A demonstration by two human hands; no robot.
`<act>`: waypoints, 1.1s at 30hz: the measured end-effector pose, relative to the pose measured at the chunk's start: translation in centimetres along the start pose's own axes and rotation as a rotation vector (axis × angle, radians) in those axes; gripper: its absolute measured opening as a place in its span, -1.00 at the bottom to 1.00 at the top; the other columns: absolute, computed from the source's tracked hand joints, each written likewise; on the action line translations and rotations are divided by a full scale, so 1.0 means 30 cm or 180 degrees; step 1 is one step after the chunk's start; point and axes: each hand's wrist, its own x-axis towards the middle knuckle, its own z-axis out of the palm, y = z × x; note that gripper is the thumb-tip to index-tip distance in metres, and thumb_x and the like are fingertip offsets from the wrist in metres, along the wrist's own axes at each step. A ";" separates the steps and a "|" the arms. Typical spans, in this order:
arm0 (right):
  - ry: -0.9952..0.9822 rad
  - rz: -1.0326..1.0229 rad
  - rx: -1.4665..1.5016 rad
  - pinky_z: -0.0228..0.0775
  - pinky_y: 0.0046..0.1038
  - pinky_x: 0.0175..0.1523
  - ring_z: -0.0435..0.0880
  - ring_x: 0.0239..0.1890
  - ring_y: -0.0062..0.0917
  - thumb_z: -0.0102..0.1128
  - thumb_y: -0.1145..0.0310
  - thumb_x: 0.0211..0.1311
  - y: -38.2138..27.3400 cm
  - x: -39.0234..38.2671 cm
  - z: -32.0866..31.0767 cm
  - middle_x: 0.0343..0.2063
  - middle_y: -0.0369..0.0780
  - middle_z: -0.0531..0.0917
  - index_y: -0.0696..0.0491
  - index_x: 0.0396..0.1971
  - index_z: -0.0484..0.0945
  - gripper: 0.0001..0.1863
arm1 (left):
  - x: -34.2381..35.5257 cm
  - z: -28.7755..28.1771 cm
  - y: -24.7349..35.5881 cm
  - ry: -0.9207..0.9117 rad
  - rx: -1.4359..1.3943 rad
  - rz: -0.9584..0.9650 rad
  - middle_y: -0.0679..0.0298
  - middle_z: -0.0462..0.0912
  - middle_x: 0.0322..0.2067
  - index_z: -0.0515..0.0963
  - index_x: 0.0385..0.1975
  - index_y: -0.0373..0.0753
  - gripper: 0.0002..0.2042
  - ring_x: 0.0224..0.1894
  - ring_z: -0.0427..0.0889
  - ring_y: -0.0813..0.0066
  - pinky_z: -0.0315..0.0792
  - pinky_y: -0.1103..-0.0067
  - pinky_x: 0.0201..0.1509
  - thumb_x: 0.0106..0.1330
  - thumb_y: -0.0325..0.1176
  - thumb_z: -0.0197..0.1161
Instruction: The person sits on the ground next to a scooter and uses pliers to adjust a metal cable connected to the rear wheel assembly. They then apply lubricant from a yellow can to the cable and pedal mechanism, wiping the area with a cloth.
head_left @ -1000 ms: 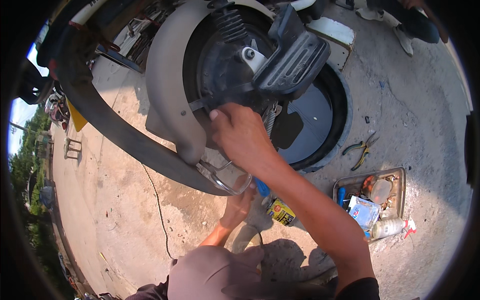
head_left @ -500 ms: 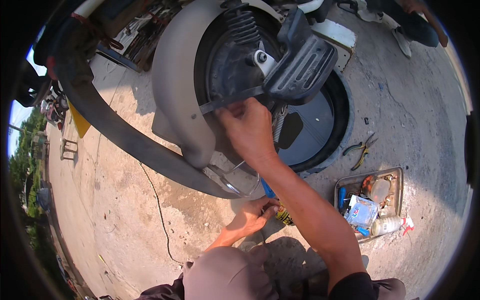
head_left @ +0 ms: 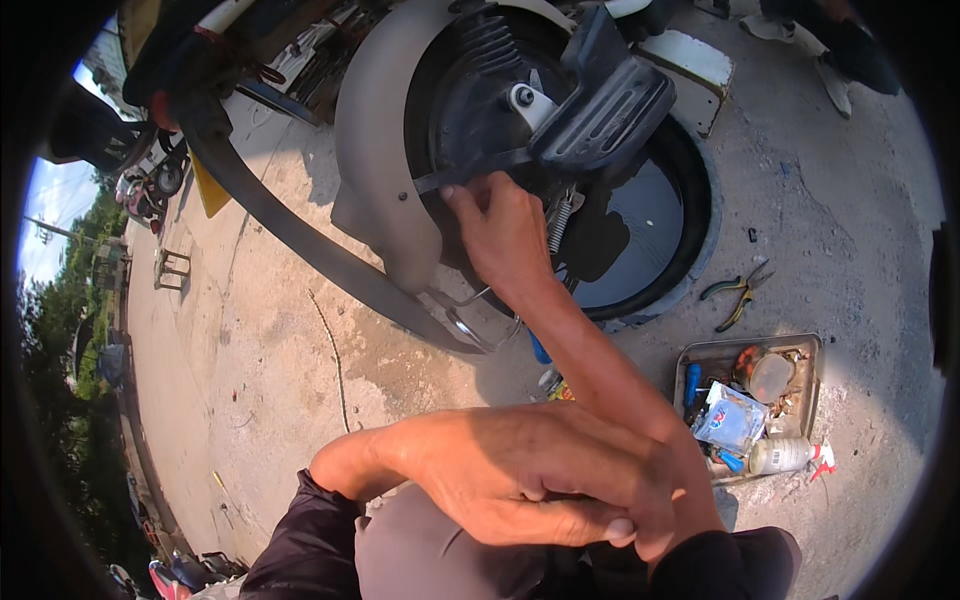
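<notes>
Your right hand (head_left: 507, 232) curled at the flat metal strut (head_left: 470, 173) across the wheel (head_left: 460, 122), pinch unclear; your left hand (head_left: 555, 472) bent below the wheel, any contents hidden. The strut looked stiff, best held mid-length.

From here I see printing on the blue-and-white packet (head_left: 730, 418) and a label (head_left: 772, 457) on the white spray bottle (head_left: 793, 455), both too small to read

Right hand (head_left: 505, 235) up by the wheel (head_left: 455, 120), left hand (head_left: 540, 465) before the right forearm (head_left: 605, 350)! Basin (head_left: 700, 190) just right of the wheel, pliers (head_left: 749, 285) on the ground (head_left: 240, 340) to its right. Nearer the person, there's the tray (head_left: 816, 370), packet (head_left: 731, 418) and spray bottle (head_left: 780, 456) in it. Stool (head_left: 174, 271), far left!
</notes>
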 end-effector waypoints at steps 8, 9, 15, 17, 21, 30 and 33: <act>0.0150 -0.0158 0.0265 0.60 -0.12 -0.16 0.76 -0.32 0.04 0.37 0.26 0.32 0.017 0.009 0.010 -0.46 0.11 0.72 0.27 -0.33 0.70 -0.69 | 0.209 0.162 0.145 -0.0174 0.2384 0.0702 0.28 0.69 -0.15 0.64 -0.01 -0.10 -0.72 -0.35 0.64 0.36 0.47 0.48 -0.45 0.28 -0.36 0.33; 0.0284 -0.0100 0.0440 0.61 -0.18 -0.18 0.78 -0.34 -0.02 0.43 0.28 0.25 0.002 0.001 0.034 -0.47 0.08 0.74 0.27 -0.32 0.71 -0.70 | 0.228 0.193 0.164 -0.0152 0.2686 0.0693 0.31 0.68 -0.15 0.63 0.01 -0.07 -0.70 -0.36 0.63 0.37 0.46 0.49 -0.48 0.25 -0.35 0.34; -0.0044 -0.0010 0.0087 0.60 -0.18 -0.15 0.80 -0.31 -0.06 0.44 0.26 0.25 -0.020 0.021 -0.014 -0.44 0.06 0.76 0.23 -0.29 0.73 -0.71 | 0.347 0.298 0.105 0.0155 0.3483 0.1452 0.39 0.67 -0.13 0.62 0.07 0.10 -0.58 -0.42 0.59 0.46 0.41 0.55 -0.60 0.15 -0.30 0.37; -0.0191 0.0204 0.0057 0.59 -0.20 -0.15 0.81 -0.30 -0.10 0.46 0.24 0.24 0.034 -0.011 0.074 -0.44 0.04 0.77 0.22 -0.26 0.74 -0.70 | 0.347 0.268 0.044 0.0343 0.3504 0.1547 0.38 0.67 -0.14 0.62 0.07 0.14 -0.58 -0.44 0.58 0.47 0.40 0.56 -0.61 0.16 -0.30 0.37; 0.0334 0.0071 0.0160 0.55 -0.06 -0.07 0.77 -0.25 0.04 0.35 0.18 0.33 0.059 0.021 -0.006 -0.39 0.11 0.75 0.24 -0.28 0.70 -0.65 | 0.393 0.262 0.038 0.0218 0.3387 0.1802 0.37 0.68 -0.14 0.63 0.02 0.13 -0.63 -0.44 0.58 0.47 0.40 0.56 -0.59 0.17 -0.31 0.37; 0.0250 -0.0250 -0.0168 0.57 -0.01 -0.14 0.75 -0.29 0.09 0.26 0.24 0.41 0.048 0.002 -0.019 -0.42 0.14 0.72 0.24 -0.35 0.66 -0.69 | 0.305 0.257 0.099 0.0361 0.2990 0.1424 0.31 0.69 -0.15 0.63 -0.09 0.03 -0.72 -0.44 0.59 0.44 0.43 0.54 -0.56 0.18 -0.31 0.36; 0.0490 -0.0237 0.0104 0.58 -0.11 -0.19 0.77 -0.35 -0.02 0.40 0.26 0.29 0.064 0.012 0.009 -0.47 0.07 0.73 0.23 -0.34 0.66 -0.71 | 0.293 0.258 0.120 0.0330 0.3082 0.1472 0.29 0.70 -0.16 0.64 -0.13 0.00 -0.76 -0.44 0.59 0.43 0.44 0.53 -0.54 0.18 -0.31 0.35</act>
